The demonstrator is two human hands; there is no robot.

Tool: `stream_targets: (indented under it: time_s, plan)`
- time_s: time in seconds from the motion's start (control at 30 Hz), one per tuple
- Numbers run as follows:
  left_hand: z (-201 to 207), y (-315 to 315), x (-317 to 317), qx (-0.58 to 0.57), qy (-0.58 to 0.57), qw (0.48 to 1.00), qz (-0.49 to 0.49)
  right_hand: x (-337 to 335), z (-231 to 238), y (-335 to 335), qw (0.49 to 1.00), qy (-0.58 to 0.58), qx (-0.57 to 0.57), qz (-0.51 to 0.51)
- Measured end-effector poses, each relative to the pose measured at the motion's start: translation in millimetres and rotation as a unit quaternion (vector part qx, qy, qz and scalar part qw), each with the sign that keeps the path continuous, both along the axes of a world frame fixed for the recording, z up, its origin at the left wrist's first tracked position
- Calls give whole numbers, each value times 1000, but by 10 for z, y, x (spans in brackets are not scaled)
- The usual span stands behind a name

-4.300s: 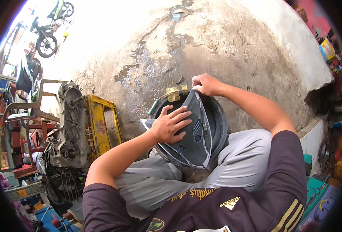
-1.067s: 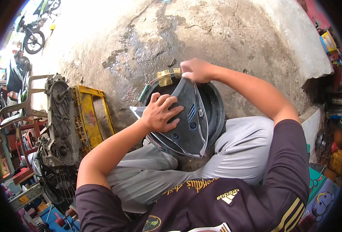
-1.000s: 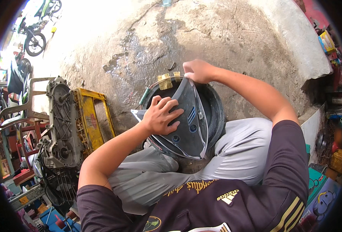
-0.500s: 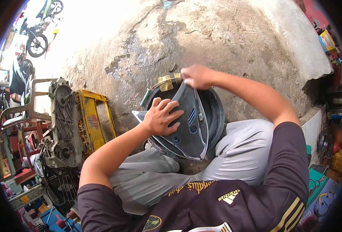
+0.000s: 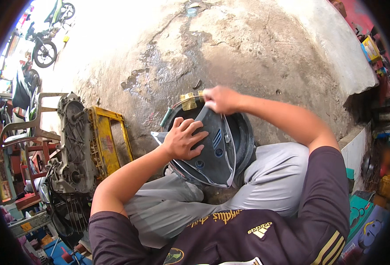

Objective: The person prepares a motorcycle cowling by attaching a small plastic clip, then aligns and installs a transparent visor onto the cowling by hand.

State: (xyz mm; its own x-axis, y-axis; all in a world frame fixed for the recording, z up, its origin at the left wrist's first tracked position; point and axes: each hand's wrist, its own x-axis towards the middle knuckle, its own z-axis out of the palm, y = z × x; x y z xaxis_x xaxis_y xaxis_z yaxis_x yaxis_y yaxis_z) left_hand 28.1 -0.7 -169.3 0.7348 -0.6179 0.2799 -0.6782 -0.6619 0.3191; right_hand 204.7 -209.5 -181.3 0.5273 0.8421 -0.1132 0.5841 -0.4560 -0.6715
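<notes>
A dark grey plastic body panel point(image 5: 219, 165), pointed and with pale edges, lies across a round black bucket point(image 5: 246, 128) between my bent legs. My left hand point(image 5: 184, 140) rests on top of the panel with its fingers spread and slightly bent. At the panel's far tip is my right hand point(image 5: 221, 100), fingers closed and partly smeared by motion. A pale bit shows under those fingers, but I cannot make out what they hold. Yellowish folded pieces point(image 5: 188, 101) sit on the bucket's far rim. Its wire handle has a green grip point(image 5: 166, 117) at the left.
To my left stand a yellow crate point(image 5: 109, 141), a metal engine casing point(image 5: 75, 145) and a chair frame point(image 5: 29, 126). The concrete floor point(image 5: 256, 57) ahead has a wet patch. A motorcycle wheel point(image 5: 45, 54) is far left. A pale ledge point(image 5: 340, 57) runs along the right.
My right hand has come slightly nearer to me at the panel's tip. My left hand stays on the panel. The whole view has shifted a little.
</notes>
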Motion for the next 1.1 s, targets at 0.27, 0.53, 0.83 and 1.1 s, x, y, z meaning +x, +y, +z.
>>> stream_targets:
  time_s: [0.27,0.53,0.83,1.1]
  plan:
    - [-69,-96,48,-12,-3,1000,-5,451,-128,-238,997,53,-26,-40]
    - [-12,-36,23,-6,-2,1000,4,408,-103,-270,991,-4,-59,-120]
    - [-63,-50,29,-17,-14,1000,-4,389,-114,-182,997,24,-15,-70]
    - [-44,3,16,-9,2,1000,11,198,42,-99,999,20,26,-20]
